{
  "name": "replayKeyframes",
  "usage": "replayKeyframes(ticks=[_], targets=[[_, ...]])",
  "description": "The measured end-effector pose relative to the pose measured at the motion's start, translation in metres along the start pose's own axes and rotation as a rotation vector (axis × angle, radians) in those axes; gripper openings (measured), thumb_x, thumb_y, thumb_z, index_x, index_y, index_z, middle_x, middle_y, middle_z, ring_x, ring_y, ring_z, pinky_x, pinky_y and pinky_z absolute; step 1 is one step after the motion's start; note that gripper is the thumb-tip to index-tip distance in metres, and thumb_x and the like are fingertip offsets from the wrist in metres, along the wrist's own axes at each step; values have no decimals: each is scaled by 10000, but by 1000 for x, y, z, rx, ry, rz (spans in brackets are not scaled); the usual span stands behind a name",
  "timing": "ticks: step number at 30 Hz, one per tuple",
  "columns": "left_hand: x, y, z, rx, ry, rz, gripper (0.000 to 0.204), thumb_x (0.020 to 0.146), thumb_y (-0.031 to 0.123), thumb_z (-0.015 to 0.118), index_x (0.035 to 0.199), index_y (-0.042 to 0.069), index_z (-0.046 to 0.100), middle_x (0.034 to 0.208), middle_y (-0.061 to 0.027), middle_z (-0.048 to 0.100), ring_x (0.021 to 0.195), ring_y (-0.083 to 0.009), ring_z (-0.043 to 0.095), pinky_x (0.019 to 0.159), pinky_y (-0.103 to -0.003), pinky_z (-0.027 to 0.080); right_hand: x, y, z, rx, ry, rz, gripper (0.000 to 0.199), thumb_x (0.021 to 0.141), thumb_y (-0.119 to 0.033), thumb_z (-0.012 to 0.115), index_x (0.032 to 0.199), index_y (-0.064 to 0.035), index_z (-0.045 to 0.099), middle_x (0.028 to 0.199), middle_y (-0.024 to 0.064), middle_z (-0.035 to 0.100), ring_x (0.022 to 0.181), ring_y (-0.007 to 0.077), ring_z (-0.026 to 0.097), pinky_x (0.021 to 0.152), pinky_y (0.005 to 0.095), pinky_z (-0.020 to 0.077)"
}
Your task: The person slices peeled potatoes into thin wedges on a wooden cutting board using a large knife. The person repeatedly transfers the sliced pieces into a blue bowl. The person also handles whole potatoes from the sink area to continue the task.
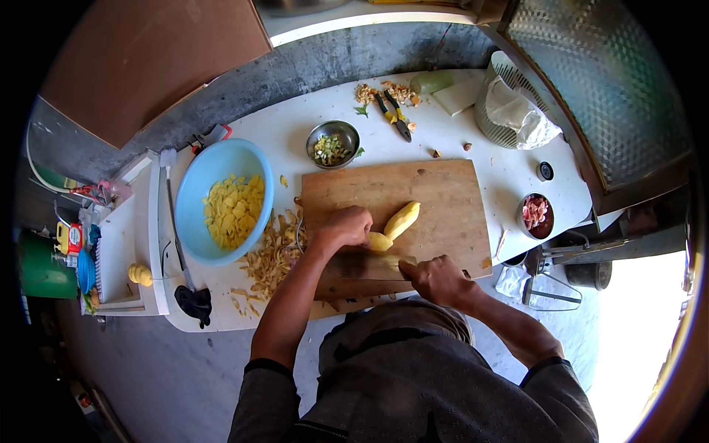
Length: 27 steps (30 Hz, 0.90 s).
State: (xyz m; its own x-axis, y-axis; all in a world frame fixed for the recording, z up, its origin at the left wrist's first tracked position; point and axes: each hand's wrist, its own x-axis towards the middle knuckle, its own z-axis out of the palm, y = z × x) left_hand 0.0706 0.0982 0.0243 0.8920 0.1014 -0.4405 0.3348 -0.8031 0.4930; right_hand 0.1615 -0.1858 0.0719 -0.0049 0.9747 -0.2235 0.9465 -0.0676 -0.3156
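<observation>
On the wooden cutting board [436,188] lies a peeled yellow potato [403,220]. Its lower end meets a second peeled potato piece [380,242], which is partly covered by my left hand [348,225]. The fingers of that hand are curled down and closed on this piece. My right hand [441,281] is wrapped round the handle of a cleaver [363,266], of which little but the wide blade shows. The blade points left across the board's near part, just below the potato piece and my left fingers. Whether its edge touches the potato, I cannot tell.
A light-blue basin [187,199] of sliced potato stands left, beside scattered peelings [269,258]. Behind the board are a metal bowl [319,159] of chopped greens and pliers [397,118]. To the right are a bowl of pinkish pieces [537,214] and a white basket [493,122].
</observation>
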Motion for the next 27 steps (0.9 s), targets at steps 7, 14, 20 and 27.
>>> replayKeyframes(ticks=[7, 14, 20, 27], targets=[[-20, -41, 0, -455, 280, 107, 160, 894, 111, 830, 991, 6, 760, 925, -128, 757, 843, -224, 725, 755, -378, 568, -44, 21, 2, 100, 177, 89, 299, 986, -140, 608, 1273, -90, 675, 690, 173, 704, 651, 379, 729, 609, 524, 577], [-78, -46, 39, -724, 730, 30, 271, 958, 21, 767, 1217, -12, 692, 1073, -72, 719, 911, -123, 679, 809, -300, 575, -47, 21, -3, 613, 196, 451, 242, 953, -117, 644, 1126, -6, 772, 760, 252, 685, 664, 312, 705, 683, 473, 572], [-64, 21, 103, -1339, 495, 36, 477, 998, 73, 794, 1411, -17, 572, 1287, -122, 688, 1062, -158, 703, 862, -292, 594, -37, 8, 2, 904, 176, 526, 195, 977, -112, 666, 1057, 59, 715, 690, 144, 568, 687, 124, 534, 634, 397, 494], [-50, 23, 118, -1438, 597, -99, 258, 1003, 132, 805, 1223, 45, 702, 1089, -36, 782, 928, -80, 715, 663, -238, 563, -28, -7, -13, 918, 189, 371, 206, 980, -134, 675, 1027, 64, 702, 688, 149, 574, 668, 157, 550, 648, 405, 499]])
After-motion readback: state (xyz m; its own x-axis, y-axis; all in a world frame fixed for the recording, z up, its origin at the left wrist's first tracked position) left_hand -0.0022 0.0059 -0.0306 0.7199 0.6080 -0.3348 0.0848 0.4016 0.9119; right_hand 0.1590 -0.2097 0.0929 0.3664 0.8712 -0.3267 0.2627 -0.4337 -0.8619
